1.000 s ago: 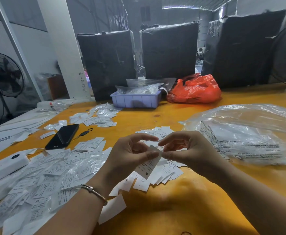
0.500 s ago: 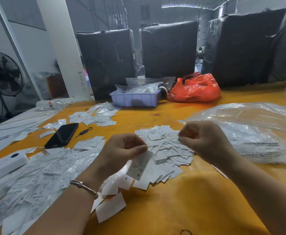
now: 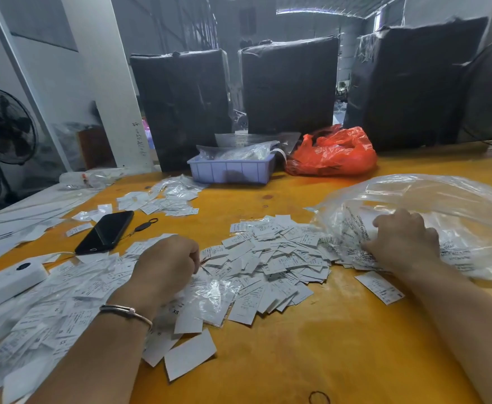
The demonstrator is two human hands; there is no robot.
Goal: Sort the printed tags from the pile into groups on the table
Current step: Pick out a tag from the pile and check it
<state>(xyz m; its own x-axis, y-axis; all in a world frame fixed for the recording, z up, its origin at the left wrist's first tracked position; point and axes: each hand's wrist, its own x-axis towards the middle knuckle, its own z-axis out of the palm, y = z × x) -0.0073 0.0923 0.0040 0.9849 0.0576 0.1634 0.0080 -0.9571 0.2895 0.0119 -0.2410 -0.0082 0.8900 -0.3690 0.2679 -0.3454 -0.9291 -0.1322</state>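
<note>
A lone blank tag (image 3: pixel 190 354) lies nearest the person on the orange table (image 3: pixel 311 360), just in front of the central tag pile (image 3: pixel 271 263), which serves as landmark. Left forearm w/ a bracelet (image 3: pixel 126 312) crosses over the sorted spread of tags (image 3: pixel 49 301) to the left of the pile. Left hand (image 3: pixel 166 265) sits at the pile's left edge, knuckles up, fingers curled under; whether it grips a tag can't be told. A crinkled clear sleeve (image 3: pixel 212 298) lies btwn that hand and the pile's near edge. Right of the pile, one printed tag (image 3: pixel 380 287) lies apart by the right forearm. Right hand (image 3: pixel 403 240) is at the pile's right edge, fingers bent down onto tags at the mouth of a big clear plastic bag (image 3: pixel 443 211); exact hold can't be told. Left of the pile, past the sorted spread, a white box (image 3: pixel 5 282) and a black phone (image 3: pixel 106 231) w/ a small ring strap. Behind-left of the pile, another tag group (image 3: pixel 163 199). Further behind the pile, a lilac tray (image 3: pixel 230 170) w/ plastic bags in it, and a red plastic bag (image 3: pixel 332 153) beside it. Beyond those, three black wrapped bales (image 3: pixel 290 86) at the table's far edge. A fan (image 3: pixel 4 126) stands far left.
</note>
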